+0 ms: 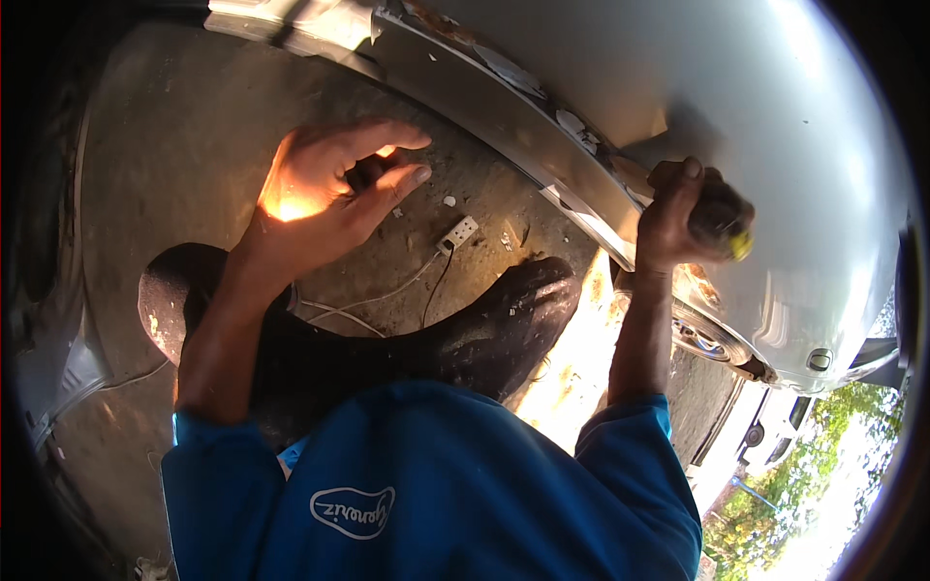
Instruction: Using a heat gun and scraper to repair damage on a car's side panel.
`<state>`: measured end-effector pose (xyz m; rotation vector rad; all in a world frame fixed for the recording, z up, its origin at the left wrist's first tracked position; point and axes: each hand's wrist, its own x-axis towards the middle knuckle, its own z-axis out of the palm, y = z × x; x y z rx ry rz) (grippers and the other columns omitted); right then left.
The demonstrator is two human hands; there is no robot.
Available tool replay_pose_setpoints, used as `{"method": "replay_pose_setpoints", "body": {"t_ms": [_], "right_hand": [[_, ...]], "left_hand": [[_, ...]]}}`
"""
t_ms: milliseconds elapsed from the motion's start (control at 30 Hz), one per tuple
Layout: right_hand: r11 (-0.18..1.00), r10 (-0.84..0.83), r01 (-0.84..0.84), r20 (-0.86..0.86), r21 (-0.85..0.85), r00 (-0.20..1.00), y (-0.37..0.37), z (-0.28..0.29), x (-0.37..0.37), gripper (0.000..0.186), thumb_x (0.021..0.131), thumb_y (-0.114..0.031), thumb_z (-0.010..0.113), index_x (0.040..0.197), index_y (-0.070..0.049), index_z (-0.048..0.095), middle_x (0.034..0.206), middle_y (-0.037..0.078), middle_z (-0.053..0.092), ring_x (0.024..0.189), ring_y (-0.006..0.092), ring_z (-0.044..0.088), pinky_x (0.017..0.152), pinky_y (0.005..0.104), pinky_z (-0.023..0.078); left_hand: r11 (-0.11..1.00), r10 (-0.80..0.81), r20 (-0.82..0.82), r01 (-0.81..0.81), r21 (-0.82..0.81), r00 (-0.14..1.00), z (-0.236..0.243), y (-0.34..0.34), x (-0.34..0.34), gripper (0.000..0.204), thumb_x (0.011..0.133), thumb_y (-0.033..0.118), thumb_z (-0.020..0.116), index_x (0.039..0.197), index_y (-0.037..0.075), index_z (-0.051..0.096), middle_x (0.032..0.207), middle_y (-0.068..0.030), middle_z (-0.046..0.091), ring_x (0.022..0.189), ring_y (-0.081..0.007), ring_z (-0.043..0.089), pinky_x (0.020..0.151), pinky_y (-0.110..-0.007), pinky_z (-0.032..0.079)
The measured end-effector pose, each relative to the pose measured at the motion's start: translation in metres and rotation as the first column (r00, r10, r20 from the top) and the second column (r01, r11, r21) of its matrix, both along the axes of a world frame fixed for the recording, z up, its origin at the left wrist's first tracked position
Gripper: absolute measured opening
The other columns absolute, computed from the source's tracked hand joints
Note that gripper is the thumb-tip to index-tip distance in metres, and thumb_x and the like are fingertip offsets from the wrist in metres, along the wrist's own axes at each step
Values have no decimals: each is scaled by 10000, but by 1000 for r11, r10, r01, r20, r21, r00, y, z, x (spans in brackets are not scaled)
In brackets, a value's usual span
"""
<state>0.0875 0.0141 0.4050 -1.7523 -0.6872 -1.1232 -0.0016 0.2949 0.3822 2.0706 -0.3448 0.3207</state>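
Note:
My left hand hangs in the air over the concrete floor, fingers curved, thumb apart from them, sunlight on its back; I see nothing held in it. My right hand grips a dark tool with a yellow end, up against the silver car body. Damaged, flaking patches run along the panel's lower edge, above the metal sill. Just what part of the tool touches the car is hidden by my hand.
My bent legs are beneath me. A white socket strip with cables lies on the floor by the sill, among small debris. A car wheel is at the right, with a white vehicle and greenery beyond.

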Motion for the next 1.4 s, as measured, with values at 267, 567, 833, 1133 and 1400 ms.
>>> {"method": "replay_pose_setpoints", "body": {"t_ms": [267,567,833,1133,1400], "right_hand": [[956,282,-281,11,78,959,-12,14,-9,203,873,24,629,891,-45,439,578,77,538,477,114,530,445,229,399],[954,264,-278,-123,-111,957,-18,35,-24,183,940,-180,564,861,-23,511,604,37,515,499,116,479,511,231,451],[768,616,-575,-85,282,783,-7,28,-28,200,848,69,620,793,-37,460,629,106,564,539,117,563,437,226,419],[644,512,-338,-58,686,857,-9,20,-22,161,910,-56,605,931,-47,446,621,86,568,446,152,522,432,259,446],[988,139,-152,-321,-15,937,-13,-44,-42,206,876,83,557,901,-30,387,604,79,529,484,131,523,414,252,441]], "left_hand": [[999,-38,5,38,-22,999,3,-3,1,215,813,20,729,1022,3,679,844,-96,686,703,-144,648,622,-251,504],[999,-13,-21,14,33,1000,3,-6,3,228,808,18,732,1029,-7,678,852,-106,695,742,-151,673,614,-244,511],[999,-19,58,21,-31,998,1,-1,-3,224,809,28,732,1024,-6,677,868,-95,693,713,-140,649,614,-247,504],[999,-39,72,41,-28,997,-1,-2,-1,243,796,-12,729,1033,0,676,852,-98,687,704,-135,643,606,-238,498],[999,19,16,-19,32,1000,1,-1,0,230,792,9,744,1013,2,679,885,-119,697,759,-180,667,669,-262,519]]}}
